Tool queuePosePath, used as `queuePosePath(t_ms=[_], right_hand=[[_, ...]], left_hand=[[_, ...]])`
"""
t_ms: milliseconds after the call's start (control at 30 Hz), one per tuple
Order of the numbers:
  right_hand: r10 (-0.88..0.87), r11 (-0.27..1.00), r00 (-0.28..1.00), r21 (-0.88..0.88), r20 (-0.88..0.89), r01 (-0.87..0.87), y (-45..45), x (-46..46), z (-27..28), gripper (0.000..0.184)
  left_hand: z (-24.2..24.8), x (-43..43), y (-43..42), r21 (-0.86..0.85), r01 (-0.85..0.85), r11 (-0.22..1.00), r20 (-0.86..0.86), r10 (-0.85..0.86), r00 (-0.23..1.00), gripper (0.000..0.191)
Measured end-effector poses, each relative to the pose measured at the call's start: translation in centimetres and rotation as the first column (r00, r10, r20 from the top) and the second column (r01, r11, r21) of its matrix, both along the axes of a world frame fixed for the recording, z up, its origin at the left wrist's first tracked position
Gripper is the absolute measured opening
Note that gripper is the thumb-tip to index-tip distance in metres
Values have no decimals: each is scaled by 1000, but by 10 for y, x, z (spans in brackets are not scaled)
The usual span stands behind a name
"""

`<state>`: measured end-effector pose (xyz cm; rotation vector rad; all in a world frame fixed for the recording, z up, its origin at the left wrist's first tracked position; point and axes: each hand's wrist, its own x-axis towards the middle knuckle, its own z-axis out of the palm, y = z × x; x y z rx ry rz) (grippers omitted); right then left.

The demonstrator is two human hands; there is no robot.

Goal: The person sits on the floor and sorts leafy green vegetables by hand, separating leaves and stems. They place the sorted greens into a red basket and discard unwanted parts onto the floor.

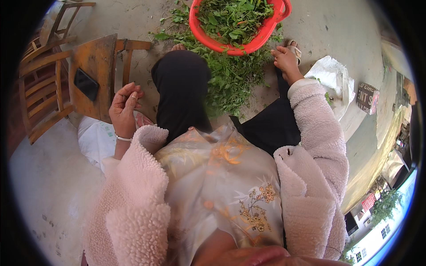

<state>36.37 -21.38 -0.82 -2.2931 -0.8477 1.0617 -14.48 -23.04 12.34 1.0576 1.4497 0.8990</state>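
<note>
My left hand (124, 104), with a bangle at its wrist, is raised left of my dark-trousered knee. Its fingers are loosely curled, the thumb near their tips; no held thing shows, but the inner side is partly hidden. Over by a sandalled foot is my right hand (285, 63), fingers slightly bent and apart, with nothing visible in it. Ahead stands a red plastic basket (239, 51) holding cut leafy greens (229, 20). More loose leafy greens (229, 86) lie heaped on the ground between my legs, in front of the basket and around its base.
A wooden stool (103, 66) bears a black smartphone (86, 84) at left, beside a slatted wooden chair (43, 96). Beneath is a white sack (95, 138). At right lie a crumpled white plastic bag (327, 76) and a printed box (367, 98) on the concrete floor.
</note>
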Motion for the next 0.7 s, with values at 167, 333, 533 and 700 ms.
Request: queuePosePath(t_ms=[167, 333, 533, 700], right_hand=[[369, 907, 857, 62, 359, -417, 35, -49, -33, 37], [443, 871, 848, 86, 291, -484, 92, -76, -40, 33], [459, 837, 772, 78, 439, -542, 160, -52, -73, 27], [515, 678, 570, 103, 640, -727, 235, -67, -79, 20]], left_hand=[[-42, 0, 26, -112, -54, 992, 72, 62, 995, 25], [-113, 31, 113, -165, 117, 979, 180, -87, 980, 26], [-148, 113, 226, -99, 260, 960, 251, -229, 941, 26], [-169, 147, 258, -66, 366, 928, 243, -341, 908, 26]])
